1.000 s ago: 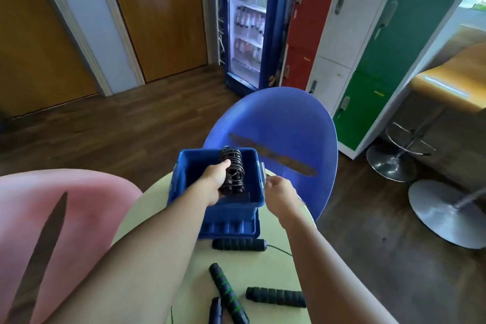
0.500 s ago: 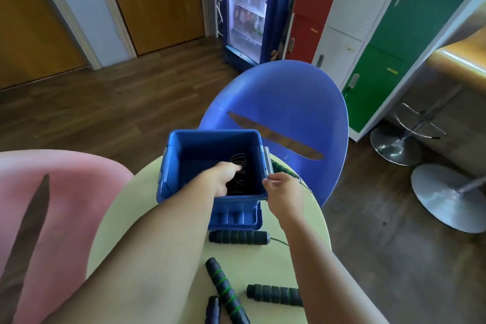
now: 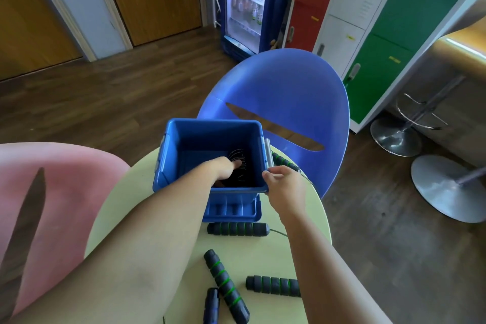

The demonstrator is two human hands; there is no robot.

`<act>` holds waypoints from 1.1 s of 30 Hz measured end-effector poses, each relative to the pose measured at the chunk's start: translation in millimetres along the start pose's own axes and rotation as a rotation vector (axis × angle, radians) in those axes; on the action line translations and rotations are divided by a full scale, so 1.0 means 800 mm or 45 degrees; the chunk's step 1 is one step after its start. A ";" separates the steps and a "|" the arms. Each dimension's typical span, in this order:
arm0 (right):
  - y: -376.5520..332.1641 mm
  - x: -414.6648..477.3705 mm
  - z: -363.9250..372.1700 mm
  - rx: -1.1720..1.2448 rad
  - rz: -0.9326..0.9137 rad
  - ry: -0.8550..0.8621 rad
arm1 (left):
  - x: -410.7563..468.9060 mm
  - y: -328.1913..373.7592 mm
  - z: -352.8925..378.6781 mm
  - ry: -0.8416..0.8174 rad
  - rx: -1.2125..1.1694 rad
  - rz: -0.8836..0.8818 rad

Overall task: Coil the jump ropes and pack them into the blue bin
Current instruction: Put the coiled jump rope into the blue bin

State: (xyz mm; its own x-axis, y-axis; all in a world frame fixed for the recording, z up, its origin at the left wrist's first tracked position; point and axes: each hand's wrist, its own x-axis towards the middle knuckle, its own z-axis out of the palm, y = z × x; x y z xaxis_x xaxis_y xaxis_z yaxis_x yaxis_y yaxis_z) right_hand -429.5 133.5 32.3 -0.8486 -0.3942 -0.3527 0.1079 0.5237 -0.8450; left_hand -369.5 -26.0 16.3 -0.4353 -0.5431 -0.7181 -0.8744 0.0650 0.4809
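The blue bin (image 3: pixel 214 122) stands on the round pale table (image 3: pixel 263 255). My left hand (image 3: pixel 221 168) reaches down inside it and holds a coiled black jump rope (image 3: pixel 243 166), thumb on the coil; the bin's near wall hides the fingers. At the bin's near right corner my right hand (image 3: pixel 285 187) grips the rim. Loose foam handles lie on the table: one (image 3: pixel 238 229) just in front of the bin with a thin cord, a green-striped one (image 3: pixel 226 287), another (image 3: pixel 273 285) and a blue-marked one (image 3: pixel 211 306). One more handle (image 3: pixel 282 160) lies right of the bin.
A blue chair (image 3: pixel 289 81) stands right behind the bin and a pink chair (image 3: pixel 65 179) at the table's left. Chrome stool bases (image 3: pixel 452 192) sit on the wood floor to the right. Coloured lockers and a drinks fridge line the far wall.
My left hand has lowered the coiled rope from above the rim down into the bin. My right hand stays on the bin's right corner. The view has tilted downward.
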 end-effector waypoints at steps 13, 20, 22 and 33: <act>-0.020 -0.017 -0.004 -0.277 -0.092 0.014 | -0.009 -0.003 -0.026 0.196 0.067 0.138; -0.061 -0.053 -0.018 -0.551 -0.349 -0.008 | -0.066 -0.012 -0.048 0.389 0.169 0.283; -0.073 -0.069 -0.024 -0.576 -0.381 -0.072 | -0.096 -0.014 -0.050 0.416 0.132 0.346; -0.043 -0.183 -0.041 -0.523 -0.556 -0.293 | -0.264 -0.073 -0.030 0.553 -0.077 0.465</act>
State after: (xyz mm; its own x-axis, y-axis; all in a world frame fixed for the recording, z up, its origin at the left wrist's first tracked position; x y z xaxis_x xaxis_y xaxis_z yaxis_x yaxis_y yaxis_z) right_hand -326.0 197.7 126.2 -0.6319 -0.7646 -0.1268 -0.4683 0.5071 -0.7236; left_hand -221.3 65.1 151.7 -0.5674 -0.7897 -0.2333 -0.6645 0.2719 0.6961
